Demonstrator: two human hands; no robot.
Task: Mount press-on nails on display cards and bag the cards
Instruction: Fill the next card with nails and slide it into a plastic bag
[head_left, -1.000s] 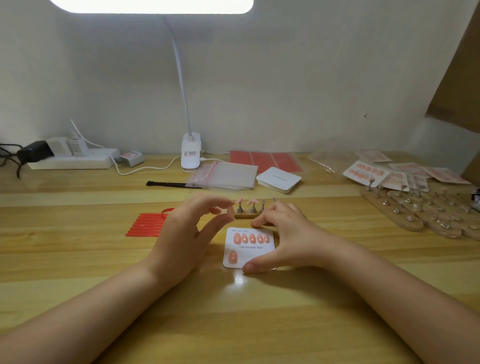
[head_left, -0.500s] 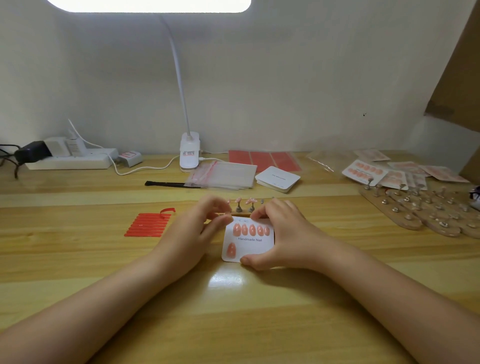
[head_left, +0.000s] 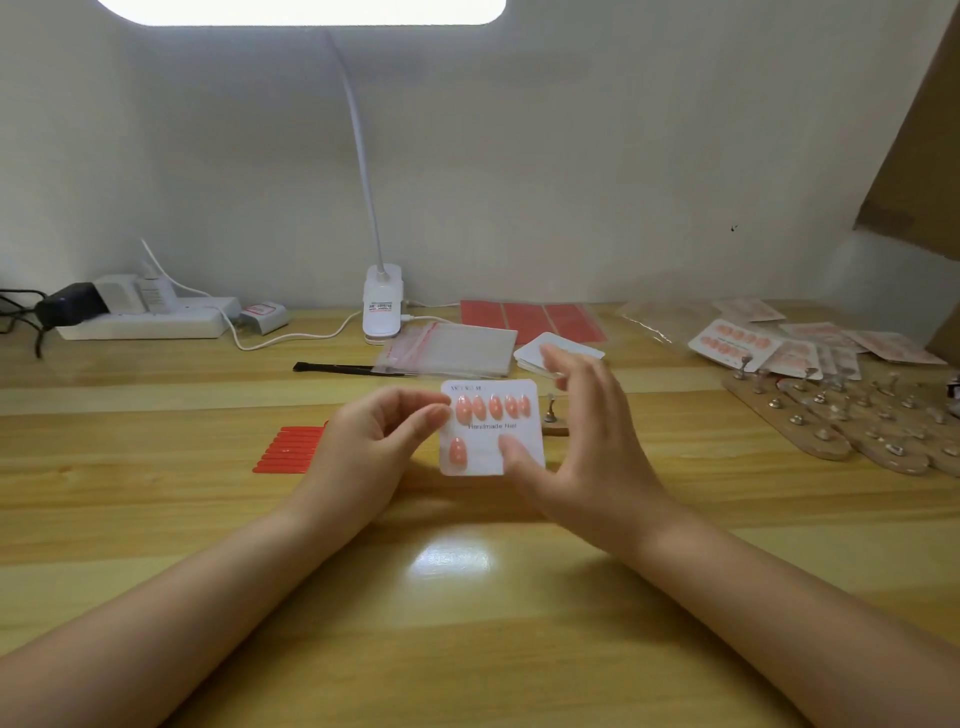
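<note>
A white display card printed "Handmade Nail" is held upright just above the table's middle. It carries a row of several pink press-on nails and one more nail at its lower left. My left hand pinches the card's left edge with thumb and forefinger. My right hand holds the right side, thumb on the front and fingers raised behind. A small wooden nail stand pokes out behind the card. Clear bags lie further back.
Red strips lie left of my hands. At the back stand a lamp base, a power strip, a black tool, red sheets and blank cards. Finished cards and wooden holder boards fill the right.
The card was lying flat on the table under both hands; now it is lifted and tilted upright. My right fingers have come off its top edge and spread upward.
</note>
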